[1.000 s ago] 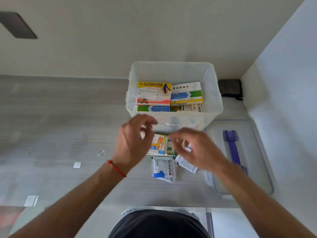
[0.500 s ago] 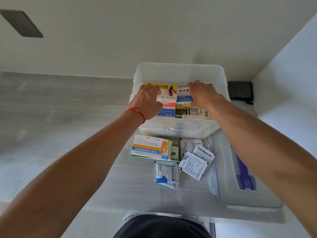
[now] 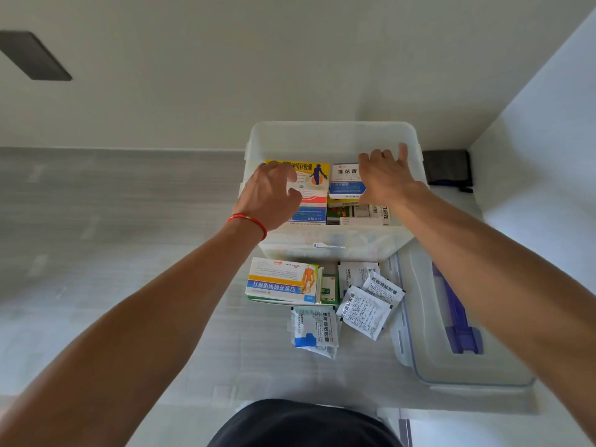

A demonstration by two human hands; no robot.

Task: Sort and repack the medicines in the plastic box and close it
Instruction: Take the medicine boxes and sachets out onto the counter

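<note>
The clear plastic box [image 3: 332, 132] stands open on the grey table and holds several medicine cartons. My left hand [image 3: 269, 195] is inside it, fingers and thumb curled on the yellow carton [image 3: 314, 179] at the left. Beside it, my right hand [image 3: 383, 175] rests with fairly straight fingers on the blue-and-white carton [image 3: 346, 182]. In front of the box lie a white, blue and orange carton [image 3: 280, 282], a small green box [image 3: 329, 290] and white sachets [image 3: 364, 311], one with a blue mark [image 3: 314, 330]. The clear lid [image 3: 429, 353] with a purple handle [image 3: 458, 321] lies at the right.
A dark flat object [image 3: 448, 169] lies behind the box at the right, by the white side wall. A dark panel [image 3: 32, 56] is on the back wall at upper left. The table's front edge runs just ahead of my body.
Both hands went from the loose packets in front of the box up into the box. Over the last half second they have stayed on the two top cartons, shifting only slightly.
</note>
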